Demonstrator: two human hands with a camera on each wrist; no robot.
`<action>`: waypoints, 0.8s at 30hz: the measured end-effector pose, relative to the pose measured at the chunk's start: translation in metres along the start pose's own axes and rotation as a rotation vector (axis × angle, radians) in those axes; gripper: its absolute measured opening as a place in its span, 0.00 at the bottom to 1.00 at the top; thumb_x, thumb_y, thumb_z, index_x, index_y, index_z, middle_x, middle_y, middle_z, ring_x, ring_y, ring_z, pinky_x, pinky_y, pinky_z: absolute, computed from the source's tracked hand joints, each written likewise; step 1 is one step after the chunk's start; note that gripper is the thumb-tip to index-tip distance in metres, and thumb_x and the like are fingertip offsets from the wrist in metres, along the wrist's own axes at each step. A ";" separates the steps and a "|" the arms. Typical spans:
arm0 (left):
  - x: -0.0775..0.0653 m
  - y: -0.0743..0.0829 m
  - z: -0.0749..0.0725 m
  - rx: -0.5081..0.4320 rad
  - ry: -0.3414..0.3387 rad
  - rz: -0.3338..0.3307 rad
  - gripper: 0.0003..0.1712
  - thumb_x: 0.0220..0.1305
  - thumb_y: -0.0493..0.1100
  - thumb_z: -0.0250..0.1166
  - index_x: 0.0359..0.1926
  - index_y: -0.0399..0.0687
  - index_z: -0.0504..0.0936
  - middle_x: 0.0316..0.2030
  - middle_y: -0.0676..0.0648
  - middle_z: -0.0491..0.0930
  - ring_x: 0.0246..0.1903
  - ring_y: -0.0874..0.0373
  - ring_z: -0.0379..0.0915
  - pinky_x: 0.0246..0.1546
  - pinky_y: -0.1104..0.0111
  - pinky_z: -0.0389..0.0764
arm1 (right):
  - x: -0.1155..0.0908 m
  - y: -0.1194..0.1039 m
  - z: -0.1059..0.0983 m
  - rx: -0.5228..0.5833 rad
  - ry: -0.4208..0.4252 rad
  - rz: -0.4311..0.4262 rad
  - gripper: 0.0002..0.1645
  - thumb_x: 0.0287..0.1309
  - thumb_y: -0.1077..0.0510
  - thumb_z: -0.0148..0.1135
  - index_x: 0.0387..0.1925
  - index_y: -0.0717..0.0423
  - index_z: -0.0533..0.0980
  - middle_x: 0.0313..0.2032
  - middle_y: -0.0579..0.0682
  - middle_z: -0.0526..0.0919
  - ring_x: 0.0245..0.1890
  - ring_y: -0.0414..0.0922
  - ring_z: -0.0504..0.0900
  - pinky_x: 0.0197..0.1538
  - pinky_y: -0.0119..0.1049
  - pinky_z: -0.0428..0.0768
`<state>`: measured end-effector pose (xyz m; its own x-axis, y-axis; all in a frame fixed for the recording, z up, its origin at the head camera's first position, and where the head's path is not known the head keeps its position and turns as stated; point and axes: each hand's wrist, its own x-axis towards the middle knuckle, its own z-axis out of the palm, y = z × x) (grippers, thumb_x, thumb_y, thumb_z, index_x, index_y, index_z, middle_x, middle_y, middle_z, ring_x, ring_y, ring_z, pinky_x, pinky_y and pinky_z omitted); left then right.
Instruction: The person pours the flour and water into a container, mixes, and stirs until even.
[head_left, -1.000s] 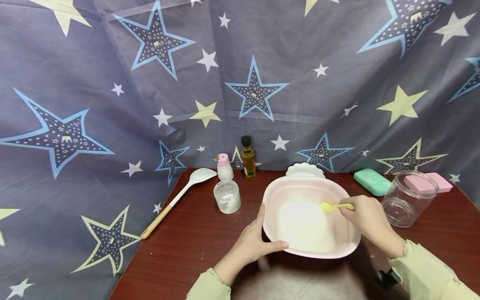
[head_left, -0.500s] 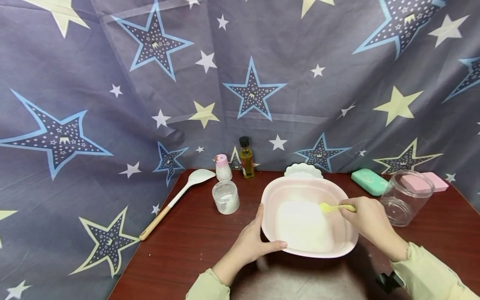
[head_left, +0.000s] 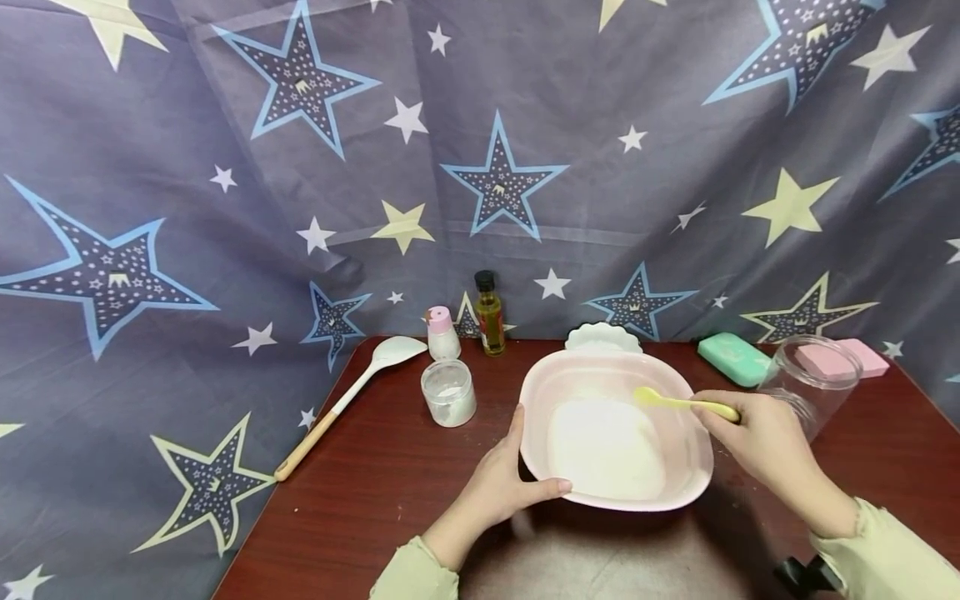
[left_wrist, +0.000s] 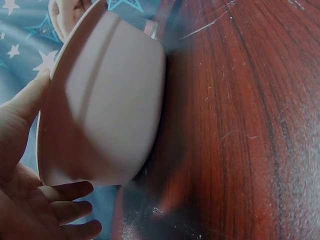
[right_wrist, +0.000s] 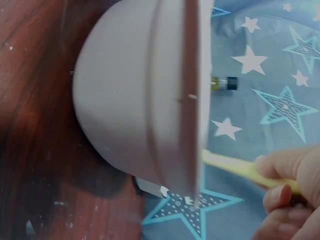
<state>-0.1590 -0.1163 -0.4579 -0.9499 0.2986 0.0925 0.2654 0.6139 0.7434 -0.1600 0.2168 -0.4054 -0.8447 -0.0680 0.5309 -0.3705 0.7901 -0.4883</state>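
Observation:
A pink basin [head_left: 592, 375] stands on the dark red table, with smooth white stuff [head_left: 603, 450] covering its bottom. My left hand [head_left: 498, 479] holds the basin's left side, thumb on the near rim. In the left wrist view its other fingers reach around the basin's outer wall [left_wrist: 120, 100]. Between thumb and fingers my right hand [head_left: 765, 433] pinches the handle of a small yellow spoon [head_left: 678, 402], whose bowl is over the right part of the basin. The basin hides the spoon's tip in the right wrist view; whether the spoon carries anything is unclear.
Left of the basin are a small clear jar [head_left: 448, 396], a pink-capped shaker [head_left: 442, 333], an oil bottle [head_left: 491, 317] and a white turner [head_left: 360, 387]. A scalloped white dish [head_left: 602, 336] sits behind. Rightward stand a large clear jar [head_left: 813, 375], a green box [head_left: 733, 360] and a pink block [head_left: 862, 357].
My right hand has drawn back to the right, and the spoon's bowl has come up slightly, away from the basin's inner wall. The left hand keeps its hold.

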 end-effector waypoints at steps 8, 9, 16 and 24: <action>0.001 0.002 0.000 -0.011 0.003 0.002 0.70 0.44 0.67 0.75 0.77 0.45 0.44 0.70 0.37 0.60 0.67 0.46 0.60 0.62 0.49 0.65 | -0.025 0.016 -0.042 0.178 0.095 0.160 0.09 0.61 0.58 0.66 0.42 0.55 0.84 0.22 0.31 0.80 0.20 0.32 0.67 0.21 0.30 0.63; 0.001 0.002 0.000 -0.011 0.004 0.000 0.70 0.44 0.67 0.75 0.77 0.45 0.44 0.70 0.36 0.60 0.67 0.45 0.60 0.62 0.49 0.65 | -0.030 0.019 -0.047 0.199 0.108 0.183 0.09 0.61 0.59 0.65 0.43 0.54 0.84 0.21 0.32 0.79 0.19 0.32 0.67 0.20 0.31 0.62; 0.000 0.002 -0.002 -0.010 0.007 0.014 0.70 0.45 0.66 0.75 0.77 0.44 0.44 0.70 0.36 0.60 0.67 0.45 0.60 0.62 0.49 0.65 | -0.068 0.047 -0.065 0.226 0.190 0.279 0.18 0.66 0.60 0.60 0.47 0.31 0.82 0.20 0.26 0.79 0.17 0.31 0.65 0.17 0.34 0.56; 0.002 0.001 -0.001 -0.022 0.005 0.038 0.70 0.46 0.64 0.75 0.77 0.40 0.44 0.70 0.34 0.59 0.67 0.44 0.60 0.63 0.49 0.65 | -0.108 0.080 -0.041 -0.157 0.101 0.089 0.14 0.56 0.63 0.66 0.46 0.59 0.83 0.28 0.35 0.80 0.22 0.32 0.67 0.22 0.35 0.65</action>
<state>-0.1604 -0.1157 -0.4559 -0.9401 0.3173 0.1242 0.2973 0.5857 0.7540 -0.0827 0.3123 -0.4737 -0.8258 0.0614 0.5607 -0.2246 0.8761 -0.4266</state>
